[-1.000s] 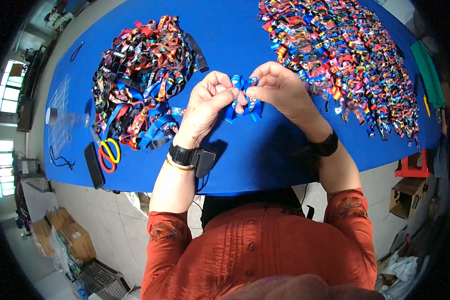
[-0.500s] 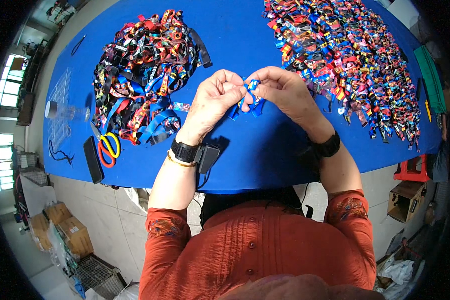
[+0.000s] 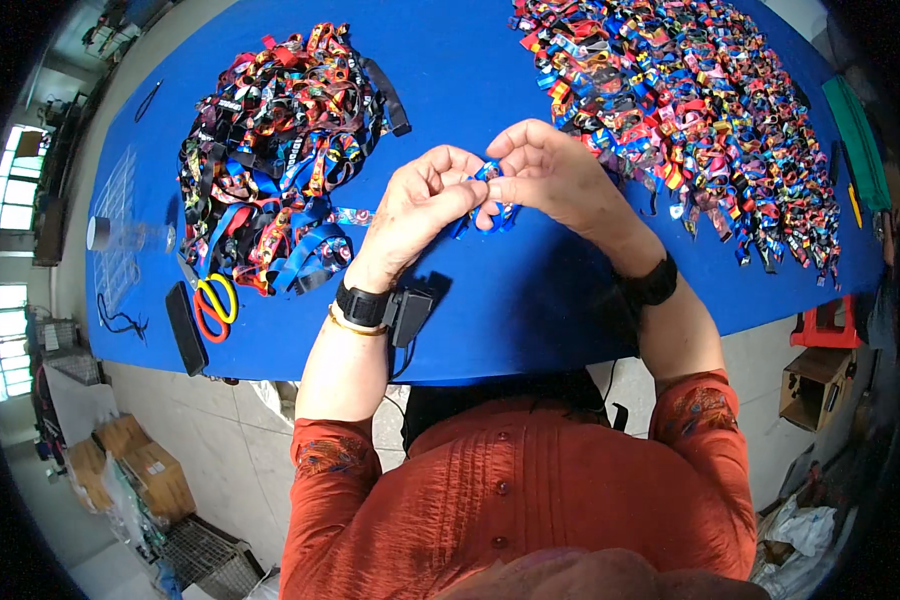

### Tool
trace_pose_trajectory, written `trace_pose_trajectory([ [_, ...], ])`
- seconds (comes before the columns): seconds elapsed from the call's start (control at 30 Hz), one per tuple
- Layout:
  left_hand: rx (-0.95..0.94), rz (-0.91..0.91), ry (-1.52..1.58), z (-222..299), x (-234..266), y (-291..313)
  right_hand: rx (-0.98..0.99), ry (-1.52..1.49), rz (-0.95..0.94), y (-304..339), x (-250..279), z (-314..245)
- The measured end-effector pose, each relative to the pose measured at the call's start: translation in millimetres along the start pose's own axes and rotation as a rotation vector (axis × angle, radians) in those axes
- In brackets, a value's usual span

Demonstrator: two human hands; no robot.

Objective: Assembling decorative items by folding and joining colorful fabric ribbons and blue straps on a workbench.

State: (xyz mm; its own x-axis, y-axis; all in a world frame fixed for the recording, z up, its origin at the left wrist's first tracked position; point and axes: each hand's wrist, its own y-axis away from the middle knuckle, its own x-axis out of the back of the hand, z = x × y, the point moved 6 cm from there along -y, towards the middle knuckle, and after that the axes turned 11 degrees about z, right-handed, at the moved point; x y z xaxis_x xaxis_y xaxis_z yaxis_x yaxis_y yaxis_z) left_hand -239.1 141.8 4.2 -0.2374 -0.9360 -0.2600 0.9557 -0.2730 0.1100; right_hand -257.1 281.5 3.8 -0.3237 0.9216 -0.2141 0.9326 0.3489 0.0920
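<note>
Grip of 2 hands [image 3: 420, 205] [image 3: 562, 185] on 1 blue ribbon [image 3: 487, 172], 2 ribbon heaps [image 3: 280, 150] [image 3: 685, 130]

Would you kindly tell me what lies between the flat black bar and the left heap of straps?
In the head view, the red-and-yellow-handled scissors lie there on the blue table, between the black bar and the heap.

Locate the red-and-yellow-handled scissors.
In the head view, at left, the scissors lie beside a black oblong object, below the left strap pile.
</note>
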Motion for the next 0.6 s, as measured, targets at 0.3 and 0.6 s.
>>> trace_pose_trajectory([
  [0.3,-0.073,0.071,0.026,0,5,-3,0.013,0.03,-0.038,-1,-7,4],
  [0.6,-0.068,0.104,0.028,2,8,-4,0.113,0.124,-0.013,-4,3,8],
])
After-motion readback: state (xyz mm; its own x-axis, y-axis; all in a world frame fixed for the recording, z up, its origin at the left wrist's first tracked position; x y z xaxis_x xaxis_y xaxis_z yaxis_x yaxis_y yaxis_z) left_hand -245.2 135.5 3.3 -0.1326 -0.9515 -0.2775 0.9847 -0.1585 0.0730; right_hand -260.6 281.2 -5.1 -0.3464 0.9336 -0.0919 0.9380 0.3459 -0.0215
